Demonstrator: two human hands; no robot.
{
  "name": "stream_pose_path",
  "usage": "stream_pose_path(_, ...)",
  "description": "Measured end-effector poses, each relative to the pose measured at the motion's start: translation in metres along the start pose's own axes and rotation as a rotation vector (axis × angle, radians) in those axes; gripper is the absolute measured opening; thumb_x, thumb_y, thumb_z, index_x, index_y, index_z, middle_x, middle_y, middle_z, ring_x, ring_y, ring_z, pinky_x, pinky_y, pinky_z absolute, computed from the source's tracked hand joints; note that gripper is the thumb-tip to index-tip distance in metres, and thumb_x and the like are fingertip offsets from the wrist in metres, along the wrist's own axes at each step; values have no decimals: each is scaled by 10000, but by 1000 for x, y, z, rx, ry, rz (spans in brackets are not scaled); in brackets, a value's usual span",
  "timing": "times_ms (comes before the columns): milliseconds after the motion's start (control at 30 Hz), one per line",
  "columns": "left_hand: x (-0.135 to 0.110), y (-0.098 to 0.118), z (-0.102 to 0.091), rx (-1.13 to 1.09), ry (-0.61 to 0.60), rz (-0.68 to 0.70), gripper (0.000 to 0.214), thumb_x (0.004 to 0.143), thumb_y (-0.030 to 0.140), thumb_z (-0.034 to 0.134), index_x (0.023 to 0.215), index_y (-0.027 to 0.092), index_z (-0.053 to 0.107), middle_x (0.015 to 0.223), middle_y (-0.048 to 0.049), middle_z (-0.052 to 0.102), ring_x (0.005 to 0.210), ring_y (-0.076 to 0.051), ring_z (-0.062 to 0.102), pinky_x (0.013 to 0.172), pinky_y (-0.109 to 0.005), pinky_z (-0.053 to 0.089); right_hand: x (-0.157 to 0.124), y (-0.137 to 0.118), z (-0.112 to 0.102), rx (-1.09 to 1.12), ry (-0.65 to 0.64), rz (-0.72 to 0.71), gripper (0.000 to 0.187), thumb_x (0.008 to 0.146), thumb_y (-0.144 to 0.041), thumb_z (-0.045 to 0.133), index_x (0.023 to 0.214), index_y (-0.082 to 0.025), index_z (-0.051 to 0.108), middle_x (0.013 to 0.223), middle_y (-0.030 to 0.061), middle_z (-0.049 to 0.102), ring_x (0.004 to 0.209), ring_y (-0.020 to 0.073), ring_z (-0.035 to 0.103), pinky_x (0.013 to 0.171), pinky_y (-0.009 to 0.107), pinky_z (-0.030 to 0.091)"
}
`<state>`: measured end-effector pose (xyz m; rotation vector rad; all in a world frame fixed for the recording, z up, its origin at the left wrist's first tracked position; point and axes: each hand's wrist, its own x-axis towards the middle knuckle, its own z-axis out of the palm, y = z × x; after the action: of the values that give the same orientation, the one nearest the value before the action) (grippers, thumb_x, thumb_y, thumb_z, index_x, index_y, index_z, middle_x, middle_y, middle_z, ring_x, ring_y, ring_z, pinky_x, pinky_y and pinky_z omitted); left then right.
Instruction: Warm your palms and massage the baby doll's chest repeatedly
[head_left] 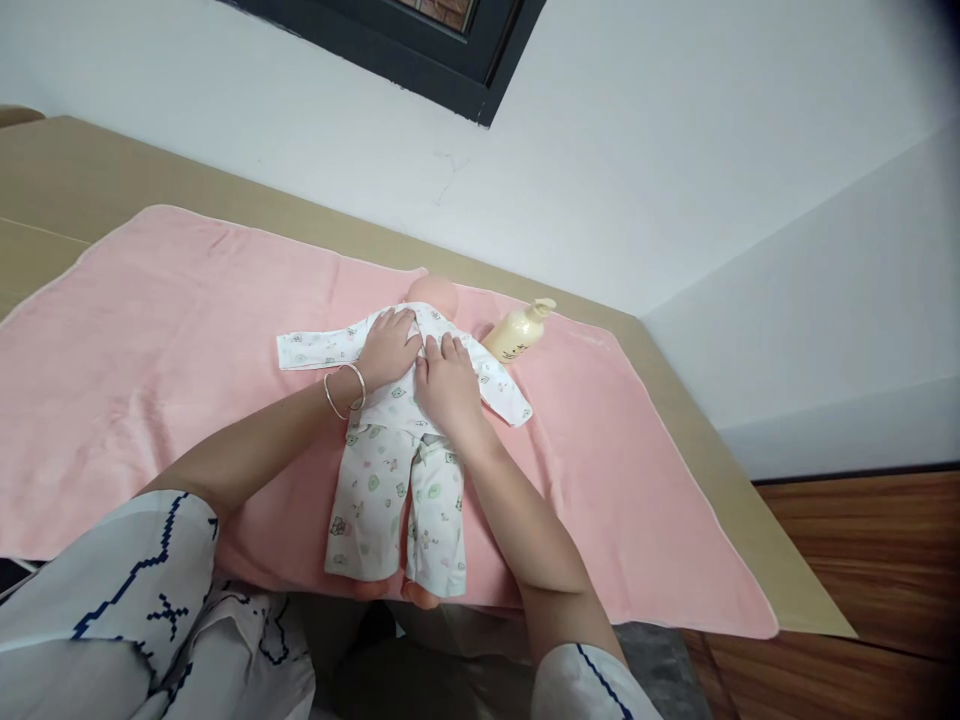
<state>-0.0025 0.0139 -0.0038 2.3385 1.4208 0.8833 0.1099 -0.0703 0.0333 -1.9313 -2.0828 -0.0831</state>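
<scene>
A baby doll (431,293) in white printed pyjamas (390,490) lies on its back on a pink towel (165,330), head toward the wall. My left hand (390,347), with two bangles on the wrist, rests flat on the doll's chest with fingers stretched out. Beside it my right hand (448,380) also lies flat on the chest, fingers apart. Neither hand holds anything. The doll's sleeves spread out to both sides and its feet hang at the near table edge.
A pale yellow pump bottle (519,332) lies on the towel just right of the doll's head. The towel covers a tan table (742,500) set against a white wall. Wooden floor shows at the right.
</scene>
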Motion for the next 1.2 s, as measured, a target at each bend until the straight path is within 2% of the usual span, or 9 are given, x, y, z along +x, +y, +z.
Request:
stream_pose_path(100,-2,-4,7,-38,99,2,557,944,263,384,1451,50,472,1504,-165,526,1447,-327,418,1263,-501,284,2,4,-1,49,-34,7,543,1010,-296,348,1488,-63,462,1580,242,399,1510,376,325,1251,540,246)
stream_pose_path(233,-6,-1,9,-39,138,40,521,961,270,400,1445,104,500,1505,-140,532,1446,-313,425,1265,-500,285,20,31,1,194,-71,77,619,1025,-455,329,1549,-128,375,1642,182,312,1552,347,239,1262,593,172)
stream_pose_path(333,-8,3,7,4,155,62,462,977,281,395,1378,135,571,1451,-128,580,1413,-301,467,1254,-491,312,28,48,-1,228,-49,116,576,1028,-462,302,1466,-142,493,1589,179,414,1520,344,315,1241,613,209)
stream_pose_path(433,-10,4,7,1,195,19,455,975,296,415,1337,89,595,1428,-163,594,1406,-317,479,1248,-488,331,24,50,-12,233,30,100,509,1003,-416,359,1342,-121,598,1497,204,519,1455,360,412,1215,603,280)
stream_pose_path(633,-13,4,13,-73,271,-31,446,948,317,462,1311,94,591,1422,-178,602,1393,-301,508,1234,-510,362,13,31,-19,304,270,-8,572,988,-365,368,1531,-184,388,1665,98,288,1571,273,199,1274,555,199)
stream_pose_path(800,-14,5,13,-100,265,-76,489,951,309,456,1347,37,547,1470,-221,545,1424,-306,473,1243,-502,351,17,28,-2,272,23,-60,541,990,-352,387,1453,-98,506,1610,178,380,1544,326,274,1271,564,200)
stream_pose_path(1000,-14,3,14,-89,260,-55,458,963,304,450,1327,55,574,1449,-192,574,1415,-282,482,1259,-467,328,14,29,-5,339,247,-47,528,995,-351,375,1477,-163,477,1644,102,338,1553,244,264,1279,506,235)
stream_pose_path(1133,-14,4,14,-97,270,-57,440,956,297,455,1312,74,587,1426,-180,598,1391,-280,509,1249,-479,345,18,30,0,303,56,-79,528,982,-337,387,1458,-140,505,1584,117,442,1539,278,299,1276,547,228)
stream_pose_path(1200,-14,4,14,-95,275,-50,438,954,300,455,1305,78,594,1417,-178,607,1379,-284,520,1239,-481,360,20,31,1,296,31,-86,536,978,-337,395,1459,-129,507,1567,126,466,1525,274,333,1281,527,232)
